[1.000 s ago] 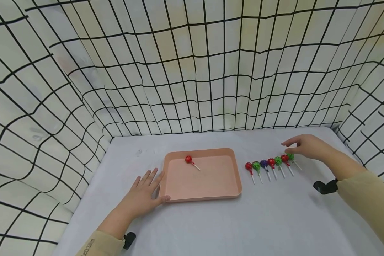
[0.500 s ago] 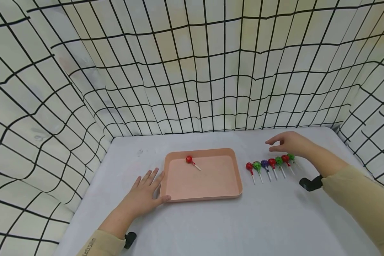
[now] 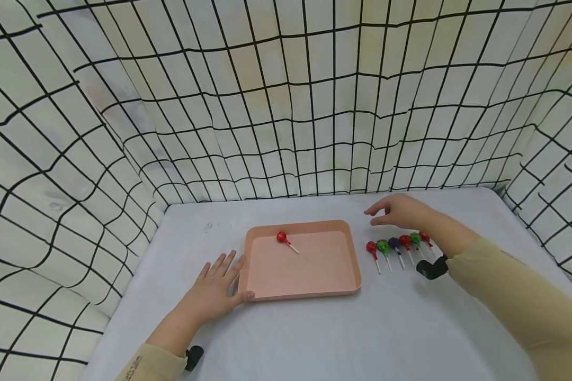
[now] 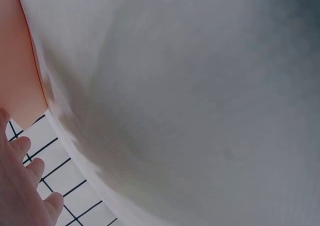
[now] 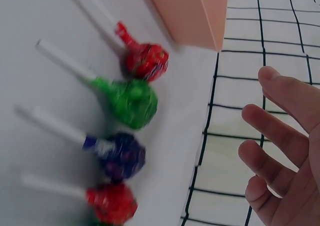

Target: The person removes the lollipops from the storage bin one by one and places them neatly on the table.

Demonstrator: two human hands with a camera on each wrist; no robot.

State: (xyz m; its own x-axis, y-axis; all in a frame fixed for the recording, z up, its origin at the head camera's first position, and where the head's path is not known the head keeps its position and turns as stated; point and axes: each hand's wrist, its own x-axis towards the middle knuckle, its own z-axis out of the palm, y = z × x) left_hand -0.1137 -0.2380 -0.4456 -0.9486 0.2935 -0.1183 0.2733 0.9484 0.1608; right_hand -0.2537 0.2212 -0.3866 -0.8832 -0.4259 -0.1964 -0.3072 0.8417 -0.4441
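Note:
My left hand lies with fingers spread at the left edge of a pink tray, its thumb at the near left corner. One red lollipop rests in the tray near the back. To the right of the tray, several lollipops lie in a slanting row, among them a red one, a green one and a purple one. Above the row's back side hovers my right hand, fingers loosely bent and holding nothing. Its wrist and forearm cover the row's right end in the head view.
A white cloth covers the table. White walls with a black grid stand at the back and both sides. Each wrist carries a small black camera, such as the right one.
My right hand has moved left from the row's right end, passing behind the lollipops towards the tray. The left hand, tray and lollipops stay in place.

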